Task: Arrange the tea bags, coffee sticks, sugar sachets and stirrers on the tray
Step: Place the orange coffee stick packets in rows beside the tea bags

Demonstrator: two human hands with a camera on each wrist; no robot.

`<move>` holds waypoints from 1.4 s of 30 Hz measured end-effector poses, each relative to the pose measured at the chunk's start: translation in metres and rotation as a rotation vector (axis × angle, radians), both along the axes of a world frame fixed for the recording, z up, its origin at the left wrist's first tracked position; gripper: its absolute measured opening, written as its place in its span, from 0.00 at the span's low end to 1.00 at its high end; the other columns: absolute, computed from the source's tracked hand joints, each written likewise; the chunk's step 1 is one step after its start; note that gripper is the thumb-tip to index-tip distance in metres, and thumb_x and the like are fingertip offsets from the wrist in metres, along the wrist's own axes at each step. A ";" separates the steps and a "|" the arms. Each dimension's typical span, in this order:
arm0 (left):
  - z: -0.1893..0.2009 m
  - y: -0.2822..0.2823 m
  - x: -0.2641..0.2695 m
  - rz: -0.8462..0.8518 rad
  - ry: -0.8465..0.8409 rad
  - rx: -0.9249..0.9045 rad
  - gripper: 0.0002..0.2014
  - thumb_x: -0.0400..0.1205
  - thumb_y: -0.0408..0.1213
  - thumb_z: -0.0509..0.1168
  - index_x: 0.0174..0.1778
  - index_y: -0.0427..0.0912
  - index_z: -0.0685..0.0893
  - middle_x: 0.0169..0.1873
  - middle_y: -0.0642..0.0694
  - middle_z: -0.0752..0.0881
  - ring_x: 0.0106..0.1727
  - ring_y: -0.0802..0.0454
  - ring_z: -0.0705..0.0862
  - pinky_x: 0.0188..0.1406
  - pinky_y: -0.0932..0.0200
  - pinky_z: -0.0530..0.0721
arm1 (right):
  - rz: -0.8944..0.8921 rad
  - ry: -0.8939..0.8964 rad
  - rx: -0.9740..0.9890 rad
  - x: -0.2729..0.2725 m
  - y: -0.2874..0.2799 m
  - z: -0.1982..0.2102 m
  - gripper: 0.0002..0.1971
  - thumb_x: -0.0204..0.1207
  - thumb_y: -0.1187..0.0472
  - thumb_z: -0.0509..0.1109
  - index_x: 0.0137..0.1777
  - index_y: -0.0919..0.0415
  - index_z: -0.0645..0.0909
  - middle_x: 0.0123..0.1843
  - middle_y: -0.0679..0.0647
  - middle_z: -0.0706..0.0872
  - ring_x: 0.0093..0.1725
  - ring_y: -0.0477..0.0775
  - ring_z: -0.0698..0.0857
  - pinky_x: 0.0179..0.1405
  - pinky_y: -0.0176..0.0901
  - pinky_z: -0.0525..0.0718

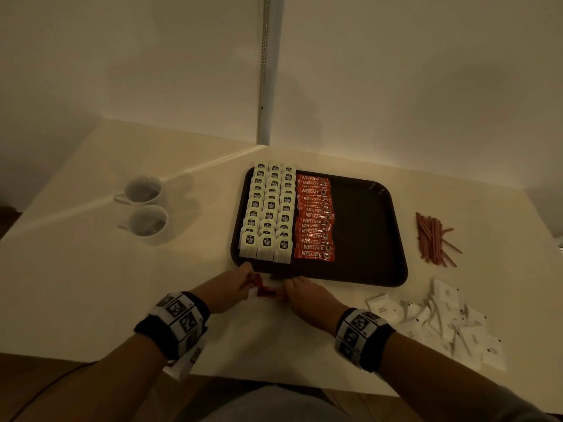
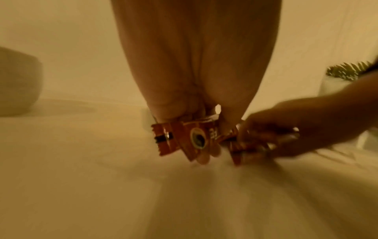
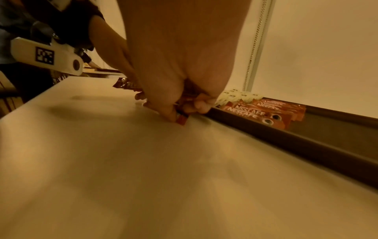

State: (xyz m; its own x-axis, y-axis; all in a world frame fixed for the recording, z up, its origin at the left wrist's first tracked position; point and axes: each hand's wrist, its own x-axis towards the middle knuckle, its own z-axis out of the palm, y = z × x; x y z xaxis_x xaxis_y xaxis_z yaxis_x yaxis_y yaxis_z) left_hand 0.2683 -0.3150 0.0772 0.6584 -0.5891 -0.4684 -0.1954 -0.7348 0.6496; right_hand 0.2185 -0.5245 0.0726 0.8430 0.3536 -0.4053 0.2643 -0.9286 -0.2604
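Observation:
A dark tray [image 1: 365, 239] lies on the pale table. Three columns of white tea bags [image 1: 269, 213] fill its left side, with a column of red coffee sticks [image 1: 315, 217] beside them. Just in front of the tray, my left hand [image 1: 243, 281] grips a small bunch of red coffee sticks [image 2: 184, 139]. My right hand [image 1: 289, 289] pinches the other end of the sticks [image 3: 181, 119] against the table. Brown stirrers [image 1: 432, 237] lie right of the tray, and white sugar sachets [image 1: 441, 324] are heaped at the front right.
Two white cups [image 1: 146, 208] stand to the left of the tray. The walls meet in a corner behind the table, with a metal strip [image 1: 265, 71] running up it. The tray's right half [image 1: 365, 226] is bare.

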 end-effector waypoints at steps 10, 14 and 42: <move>0.060 -0.026 0.042 0.705 0.335 -0.794 0.09 0.83 0.42 0.65 0.57 0.46 0.83 0.24 0.52 0.72 0.26 0.56 0.70 0.30 0.60 0.74 | -0.533 0.384 0.970 0.062 0.002 0.096 0.06 0.84 0.62 0.55 0.45 0.56 0.69 0.34 0.48 0.70 0.29 0.43 0.68 0.27 0.35 0.67; 0.084 -0.052 0.054 0.698 0.286 -0.930 0.17 0.75 0.47 0.70 0.52 0.38 0.84 0.31 0.42 0.81 0.31 0.51 0.79 0.33 0.60 0.80 | -0.536 0.617 1.193 0.079 0.009 0.122 0.13 0.85 0.58 0.51 0.40 0.57 0.70 0.31 0.49 0.69 0.25 0.42 0.65 0.21 0.32 0.62; 0.124 -0.073 0.072 0.728 -0.105 -0.688 0.02 0.77 0.33 0.72 0.42 0.45 0.88 0.34 0.42 0.89 0.17 0.62 0.77 0.19 0.69 0.76 | -0.755 -0.063 1.468 0.096 -0.019 0.108 0.12 0.71 0.59 0.74 0.51 0.63 0.79 0.46 0.54 0.85 0.47 0.57 0.84 0.51 0.51 0.83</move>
